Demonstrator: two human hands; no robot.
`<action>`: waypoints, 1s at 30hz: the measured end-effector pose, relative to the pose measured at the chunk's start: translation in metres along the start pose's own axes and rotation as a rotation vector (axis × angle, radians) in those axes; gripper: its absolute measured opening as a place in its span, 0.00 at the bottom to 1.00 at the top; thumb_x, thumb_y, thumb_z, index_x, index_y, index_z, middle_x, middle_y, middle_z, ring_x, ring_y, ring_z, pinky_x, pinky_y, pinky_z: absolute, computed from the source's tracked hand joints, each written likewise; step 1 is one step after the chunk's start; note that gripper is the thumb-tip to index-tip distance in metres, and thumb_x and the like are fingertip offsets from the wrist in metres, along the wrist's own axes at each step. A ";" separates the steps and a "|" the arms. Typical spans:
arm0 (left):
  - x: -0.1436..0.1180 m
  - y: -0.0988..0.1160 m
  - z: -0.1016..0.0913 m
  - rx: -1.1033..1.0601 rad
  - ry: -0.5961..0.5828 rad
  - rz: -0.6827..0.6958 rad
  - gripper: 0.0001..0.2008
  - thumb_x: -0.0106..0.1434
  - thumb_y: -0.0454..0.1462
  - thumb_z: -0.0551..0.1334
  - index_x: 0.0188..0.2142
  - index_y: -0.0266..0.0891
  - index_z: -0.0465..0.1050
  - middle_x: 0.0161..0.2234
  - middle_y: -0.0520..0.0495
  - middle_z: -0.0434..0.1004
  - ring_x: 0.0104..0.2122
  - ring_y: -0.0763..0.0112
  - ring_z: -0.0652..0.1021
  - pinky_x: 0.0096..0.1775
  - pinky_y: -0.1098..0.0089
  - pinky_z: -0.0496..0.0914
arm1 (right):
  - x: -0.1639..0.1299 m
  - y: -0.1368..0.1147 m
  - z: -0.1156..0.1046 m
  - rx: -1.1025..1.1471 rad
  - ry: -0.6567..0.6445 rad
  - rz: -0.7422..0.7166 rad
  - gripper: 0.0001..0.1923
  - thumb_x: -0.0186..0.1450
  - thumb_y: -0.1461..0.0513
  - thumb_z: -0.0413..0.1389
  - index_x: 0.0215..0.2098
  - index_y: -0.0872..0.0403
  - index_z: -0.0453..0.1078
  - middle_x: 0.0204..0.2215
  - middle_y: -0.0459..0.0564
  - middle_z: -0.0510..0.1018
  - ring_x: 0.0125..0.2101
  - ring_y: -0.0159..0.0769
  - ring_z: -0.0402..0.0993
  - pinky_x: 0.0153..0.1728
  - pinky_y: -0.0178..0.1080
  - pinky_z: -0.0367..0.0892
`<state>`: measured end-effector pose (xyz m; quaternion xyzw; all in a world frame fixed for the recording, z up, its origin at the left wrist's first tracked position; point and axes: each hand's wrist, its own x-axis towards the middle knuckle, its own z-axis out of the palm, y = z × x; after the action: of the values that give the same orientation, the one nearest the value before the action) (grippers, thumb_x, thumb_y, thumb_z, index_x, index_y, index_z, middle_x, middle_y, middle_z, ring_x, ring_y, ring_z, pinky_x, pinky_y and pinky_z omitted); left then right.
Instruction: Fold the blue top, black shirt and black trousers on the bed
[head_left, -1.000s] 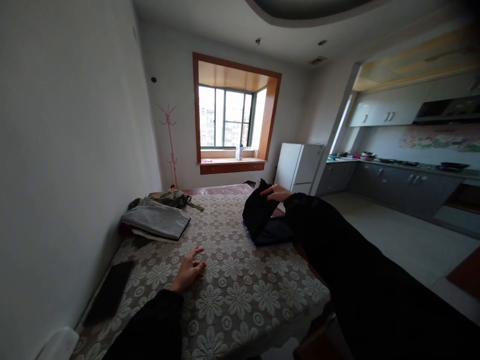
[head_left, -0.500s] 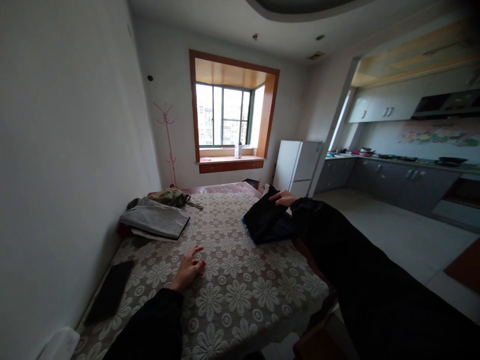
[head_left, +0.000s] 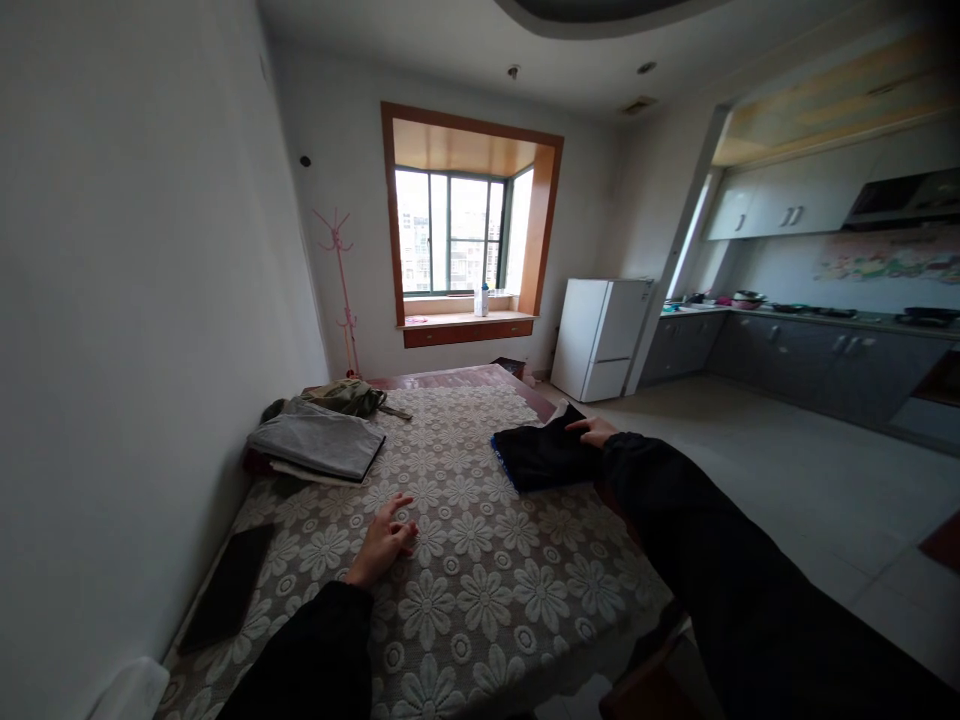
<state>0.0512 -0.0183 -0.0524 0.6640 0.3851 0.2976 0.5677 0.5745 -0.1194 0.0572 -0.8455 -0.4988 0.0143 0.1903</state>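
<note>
On the right side of the table, a folded black garment (head_left: pixel 541 455) with a blue edge along its left lies on the tablecloth (head_left: pixel 480 600). My right hand (head_left: pixel 594 431) grips its upper right corner, which is slightly raised; some of the fingers are hidden behind the cloth. Nearer to me, my left hand (head_left: pixel 384 540) hovers over or rests on the flowered tablecloth with fingers apart and nothing in it. A stack of folded clothes with a grey piece (head_left: pixel 319 440) on top sits at the left, beyond my left hand.
An olive cloth item with a strap (head_left: pixel 352 397) lies behind the grey stack. A dark flat panel (head_left: pixel 229 588) is at the table's left edge by the wall. Past the table stand a pink coat rack (head_left: pixel 345 290) and a white fridge (head_left: pixel 600 335).
My right hand has lowered with the black garment, whose raised part now lies flatter. The view has shifted slightly, and my left hand keeps its pose.
</note>
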 end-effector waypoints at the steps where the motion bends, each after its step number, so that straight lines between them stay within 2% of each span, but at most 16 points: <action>1: 0.000 -0.001 0.000 0.001 0.000 0.002 0.29 0.56 0.47 0.66 0.57 0.44 0.69 0.71 0.39 0.52 0.41 0.64 0.81 0.26 0.72 0.76 | -0.003 0.005 0.005 -0.032 0.000 0.018 0.25 0.55 0.70 0.56 0.50 0.59 0.79 0.49 0.59 0.81 0.46 0.42 0.77 0.51 0.38 0.67; 3: 0.001 -0.002 0.000 0.006 0.001 0.006 0.28 0.57 0.46 0.65 0.57 0.45 0.69 0.71 0.39 0.52 0.41 0.64 0.81 0.26 0.71 0.76 | -0.008 0.014 0.013 -0.102 -0.007 0.060 0.30 0.56 0.69 0.56 0.58 0.58 0.74 0.58 0.62 0.73 0.55 0.49 0.71 0.57 0.46 0.64; 5: 0.002 -0.003 0.000 0.012 -0.001 0.004 0.28 0.58 0.47 0.64 0.57 0.45 0.69 0.70 0.40 0.53 0.41 0.64 0.81 0.26 0.71 0.76 | -0.010 0.017 0.020 -0.166 0.012 0.083 0.33 0.58 0.66 0.56 0.63 0.54 0.69 0.65 0.62 0.65 0.61 0.55 0.64 0.60 0.54 0.60; 7: 0.002 -0.003 0.000 0.018 0.000 0.001 0.28 0.58 0.47 0.64 0.57 0.46 0.69 0.69 0.39 0.57 0.41 0.63 0.81 0.26 0.71 0.76 | -0.009 0.014 0.029 -0.213 0.017 0.061 0.32 0.62 0.62 0.55 0.65 0.50 0.65 0.68 0.57 0.60 0.65 0.54 0.57 0.63 0.55 0.57; 11: 0.004 -0.003 0.001 0.020 0.000 0.005 0.28 0.59 0.48 0.64 0.58 0.45 0.69 0.69 0.39 0.57 0.41 0.63 0.81 0.26 0.71 0.77 | -0.006 -0.005 0.056 -0.272 -0.012 -0.001 0.30 0.71 0.52 0.47 0.70 0.44 0.55 0.72 0.47 0.52 0.70 0.48 0.45 0.67 0.55 0.46; 16: 0.004 -0.002 0.001 0.040 0.006 -0.001 0.28 0.59 0.48 0.64 0.58 0.45 0.69 0.70 0.39 0.54 0.41 0.64 0.81 0.26 0.72 0.77 | -0.010 -0.012 0.091 -0.331 -0.119 0.060 0.34 0.72 0.43 0.39 0.73 0.42 0.50 0.73 0.47 0.47 0.71 0.58 0.35 0.65 0.67 0.37; 19: 0.002 0.001 0.002 0.052 0.012 -0.003 0.28 0.59 0.48 0.64 0.58 0.44 0.69 0.72 0.40 0.50 0.41 0.64 0.81 0.25 0.71 0.77 | -0.006 -0.010 0.092 -0.351 -0.190 0.080 0.35 0.71 0.42 0.40 0.73 0.41 0.49 0.74 0.46 0.45 0.71 0.60 0.33 0.65 0.68 0.34; 21: 0.001 0.003 0.003 0.054 0.015 -0.001 0.27 0.59 0.47 0.63 0.57 0.45 0.69 0.72 0.41 0.49 0.41 0.64 0.81 0.25 0.71 0.77 | -0.001 -0.014 0.089 -0.359 -0.222 0.083 0.36 0.71 0.41 0.40 0.72 0.43 0.52 0.73 0.49 0.47 0.71 0.62 0.34 0.65 0.69 0.31; 24: 0.000 0.004 0.003 0.052 0.021 -0.007 0.26 0.59 0.46 0.63 0.57 0.45 0.70 0.72 0.41 0.50 0.40 0.64 0.82 0.25 0.70 0.77 | 0.005 -0.037 0.093 -0.354 -0.228 0.030 0.38 0.71 0.40 0.36 0.73 0.45 0.50 0.73 0.50 0.48 0.71 0.59 0.33 0.65 0.67 0.27; 27: 0.001 0.003 0.004 0.049 0.022 -0.001 0.26 0.59 0.47 0.64 0.57 0.45 0.70 0.71 0.40 0.53 0.40 0.64 0.81 0.25 0.71 0.77 | -0.002 -0.069 0.115 -0.329 -0.232 -0.062 0.39 0.70 0.38 0.33 0.75 0.41 0.39 0.74 0.44 0.39 0.72 0.53 0.31 0.67 0.63 0.30; 30: 0.001 0.002 0.004 0.047 0.023 0.020 0.27 0.59 0.47 0.64 0.58 0.45 0.69 0.69 0.40 0.57 0.39 0.65 0.81 0.25 0.72 0.77 | -0.013 -0.090 0.137 -0.316 -0.237 -0.083 0.43 0.69 0.35 0.34 0.75 0.44 0.33 0.75 0.45 0.32 0.72 0.57 0.29 0.67 0.65 0.32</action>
<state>0.0551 -0.0200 -0.0509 0.6777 0.3918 0.3017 0.5443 0.4630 -0.0494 -0.0419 -0.8359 -0.5482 0.0274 -0.0041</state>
